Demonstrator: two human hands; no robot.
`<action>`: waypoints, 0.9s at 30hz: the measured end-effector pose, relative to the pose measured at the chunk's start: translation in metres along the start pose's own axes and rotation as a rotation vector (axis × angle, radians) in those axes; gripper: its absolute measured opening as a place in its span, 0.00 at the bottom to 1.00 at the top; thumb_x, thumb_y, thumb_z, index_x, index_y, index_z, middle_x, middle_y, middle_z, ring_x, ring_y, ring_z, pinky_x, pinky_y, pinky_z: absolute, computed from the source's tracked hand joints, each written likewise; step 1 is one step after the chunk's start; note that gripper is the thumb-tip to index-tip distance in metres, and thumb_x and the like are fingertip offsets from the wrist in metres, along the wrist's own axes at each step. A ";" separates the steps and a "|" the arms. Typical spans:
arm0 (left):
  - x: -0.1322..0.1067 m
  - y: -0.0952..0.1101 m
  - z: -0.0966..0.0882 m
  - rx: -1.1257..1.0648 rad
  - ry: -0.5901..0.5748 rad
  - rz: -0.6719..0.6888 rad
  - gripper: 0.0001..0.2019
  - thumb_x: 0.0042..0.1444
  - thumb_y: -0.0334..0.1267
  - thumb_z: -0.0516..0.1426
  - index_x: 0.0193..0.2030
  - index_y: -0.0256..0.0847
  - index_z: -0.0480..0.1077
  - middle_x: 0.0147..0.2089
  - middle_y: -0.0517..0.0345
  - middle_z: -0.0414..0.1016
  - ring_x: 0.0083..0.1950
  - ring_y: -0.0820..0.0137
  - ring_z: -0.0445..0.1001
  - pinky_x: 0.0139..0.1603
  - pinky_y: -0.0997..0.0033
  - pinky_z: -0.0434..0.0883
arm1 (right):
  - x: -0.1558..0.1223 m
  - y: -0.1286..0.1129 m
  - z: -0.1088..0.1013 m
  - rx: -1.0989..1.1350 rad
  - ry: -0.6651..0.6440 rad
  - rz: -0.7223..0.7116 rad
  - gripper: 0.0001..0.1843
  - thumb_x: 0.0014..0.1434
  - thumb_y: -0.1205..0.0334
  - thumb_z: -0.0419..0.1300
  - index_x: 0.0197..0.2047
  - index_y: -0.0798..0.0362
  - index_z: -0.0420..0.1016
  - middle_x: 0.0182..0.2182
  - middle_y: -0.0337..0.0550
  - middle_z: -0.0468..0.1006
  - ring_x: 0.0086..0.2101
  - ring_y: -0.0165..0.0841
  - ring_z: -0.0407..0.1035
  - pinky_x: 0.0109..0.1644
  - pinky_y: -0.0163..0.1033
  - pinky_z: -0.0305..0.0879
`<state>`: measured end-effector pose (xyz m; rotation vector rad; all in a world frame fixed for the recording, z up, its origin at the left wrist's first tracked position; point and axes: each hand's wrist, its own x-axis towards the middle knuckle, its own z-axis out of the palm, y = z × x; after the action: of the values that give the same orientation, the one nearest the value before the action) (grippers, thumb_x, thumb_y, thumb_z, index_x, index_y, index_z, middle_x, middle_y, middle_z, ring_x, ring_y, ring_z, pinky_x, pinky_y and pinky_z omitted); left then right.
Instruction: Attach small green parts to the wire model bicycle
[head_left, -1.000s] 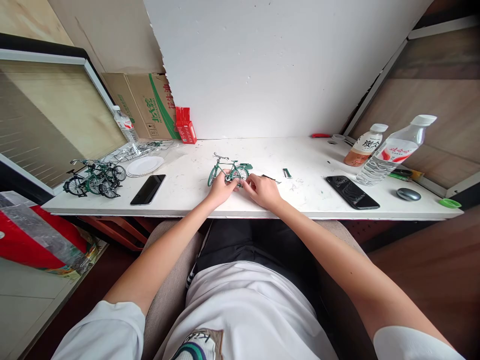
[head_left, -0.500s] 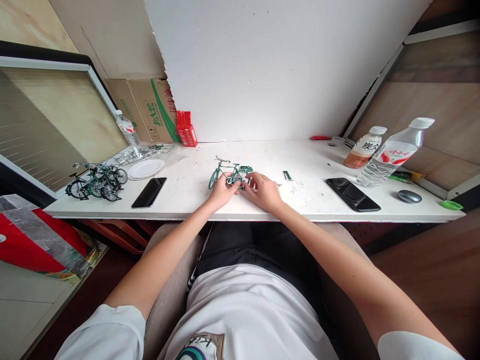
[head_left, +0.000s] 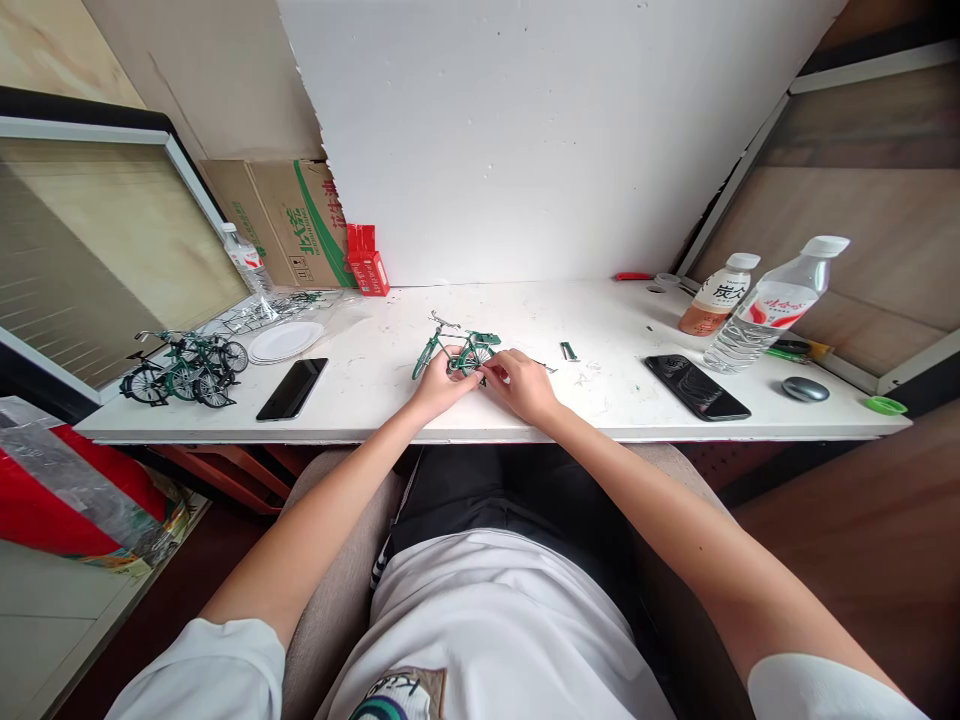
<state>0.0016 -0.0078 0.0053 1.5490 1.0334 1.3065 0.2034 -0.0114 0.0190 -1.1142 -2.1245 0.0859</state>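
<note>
Left hand, right hand: fingers together on model bicycle.

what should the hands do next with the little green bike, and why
Probably steady the bike with the left hand and, with the right hand, ease the fingertips in at the rear wheel. Both hands meet at its lower frame, it stands upright on the table, and whether the right hand pinches a small part is too small to tell.

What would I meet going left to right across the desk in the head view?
Finished model bicycles → black phone → green model bicycle → small green part → second black phone → mouse → green cap.
</note>
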 end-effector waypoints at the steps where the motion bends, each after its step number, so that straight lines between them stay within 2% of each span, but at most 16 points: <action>1: 0.000 0.001 0.000 0.004 0.006 0.004 0.24 0.53 0.42 0.73 0.52 0.41 0.70 0.43 0.54 0.83 0.37 0.66 0.83 0.47 0.62 0.80 | 0.000 0.001 0.000 0.017 -0.001 -0.004 0.08 0.74 0.59 0.59 0.47 0.50 0.80 0.43 0.50 0.83 0.39 0.40 0.75 0.38 0.41 0.67; 5: -0.001 0.006 0.001 -0.002 0.051 -0.038 0.27 0.49 0.44 0.75 0.51 0.41 0.70 0.44 0.53 0.83 0.36 0.68 0.82 0.45 0.63 0.79 | 0.002 0.004 -0.001 0.108 -0.016 -0.059 0.11 0.75 0.60 0.56 0.50 0.50 0.80 0.44 0.48 0.84 0.42 0.40 0.76 0.45 0.42 0.69; 8: -0.001 0.007 0.002 -0.047 0.083 -0.062 0.26 0.50 0.45 0.75 0.49 0.41 0.70 0.47 0.51 0.82 0.37 0.67 0.82 0.44 0.62 0.80 | 0.001 0.001 -0.002 0.115 -0.002 -0.070 0.13 0.76 0.60 0.53 0.49 0.50 0.80 0.42 0.48 0.83 0.42 0.40 0.75 0.45 0.42 0.68; 11: 0.000 0.006 0.003 -0.073 0.103 -0.061 0.24 0.51 0.46 0.74 0.48 0.41 0.70 0.47 0.51 0.82 0.38 0.66 0.82 0.43 0.63 0.81 | 0.000 -0.004 -0.007 0.054 0.033 -0.041 0.14 0.72 0.67 0.52 0.50 0.51 0.79 0.45 0.50 0.82 0.44 0.41 0.74 0.42 0.42 0.67; 15: -0.001 0.009 0.003 -0.048 0.150 -0.090 0.25 0.51 0.46 0.74 0.48 0.41 0.70 0.45 0.53 0.83 0.34 0.69 0.81 0.40 0.67 0.78 | 0.005 -0.002 -0.018 -0.018 0.096 -0.018 0.20 0.65 0.74 0.49 0.48 0.50 0.80 0.48 0.52 0.80 0.50 0.45 0.70 0.43 0.45 0.67; 18: -0.002 0.014 0.003 -0.047 0.188 -0.121 0.25 0.51 0.46 0.74 0.49 0.40 0.70 0.44 0.52 0.83 0.32 0.71 0.80 0.37 0.69 0.76 | 0.012 0.013 -0.028 -0.027 0.213 0.021 0.20 0.65 0.72 0.51 0.49 0.50 0.82 0.49 0.53 0.79 0.52 0.49 0.68 0.52 0.52 0.68; 21: -0.002 0.018 0.002 -0.062 0.217 -0.145 0.25 0.51 0.46 0.74 0.48 0.40 0.70 0.45 0.51 0.83 0.32 0.71 0.80 0.35 0.71 0.75 | 0.019 0.035 -0.038 -0.039 0.294 0.093 0.20 0.68 0.68 0.52 0.56 0.49 0.81 0.58 0.54 0.79 0.58 0.53 0.66 0.59 0.59 0.66; 23: -0.001 0.018 0.001 -0.073 0.250 -0.156 0.25 0.51 0.45 0.74 0.49 0.40 0.69 0.46 0.51 0.83 0.32 0.72 0.80 0.36 0.71 0.75 | 0.021 0.051 -0.043 -0.045 0.283 0.135 0.18 0.69 0.65 0.53 0.53 0.49 0.83 0.60 0.55 0.79 0.59 0.56 0.65 0.58 0.61 0.66; 27: -0.001 0.016 -0.002 -0.087 0.292 -0.148 0.24 0.51 0.44 0.73 0.49 0.41 0.69 0.46 0.53 0.82 0.31 0.74 0.78 0.36 0.71 0.73 | 0.021 0.073 -0.045 -0.038 0.136 0.129 0.14 0.70 0.62 0.57 0.47 0.49 0.85 0.51 0.53 0.84 0.56 0.55 0.66 0.57 0.60 0.67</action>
<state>0.0008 -0.0133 0.0210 1.2158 1.2299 1.4807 0.2747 0.0383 0.0376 -1.2434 -1.9413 0.0288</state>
